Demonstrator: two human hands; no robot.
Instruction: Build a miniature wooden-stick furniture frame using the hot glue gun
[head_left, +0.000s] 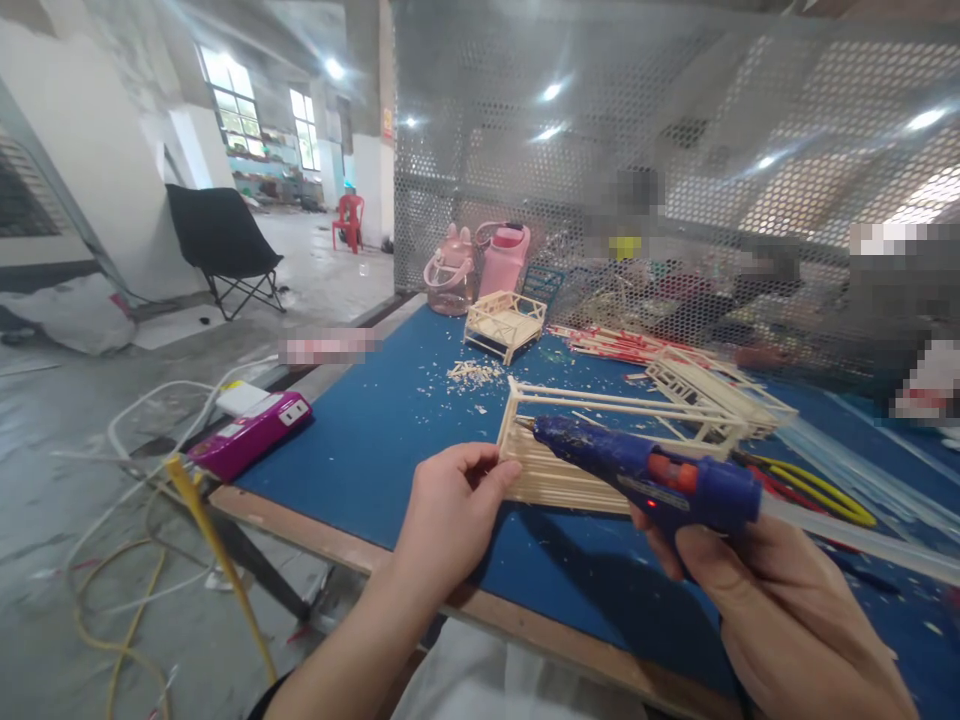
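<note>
My right hand (780,590) is wrapped round a blue hot glue gun (645,465), its red light lit and a clear glue stick (855,535) running out of its back. The gun's metal tip is over the left end of a wooden-stick frame (570,475), close to a corner post; whether it touches cannot be seen. My left hand (457,505) pinches that same left end between thumb and fingers. The gun hides part of the frame, which rests on the blue tabletop (337,440).
A small stick-built model (506,325) and wood scraps (476,372) lie behind. To the right are red-tipped sticks (637,345), another stick structure (712,390), yellow-and-red-handled pliers (817,490) and clear glue sticks (885,470). A purple power strip (251,435) sits at the left edge. Perforated metal (525,130) stands behind.
</note>
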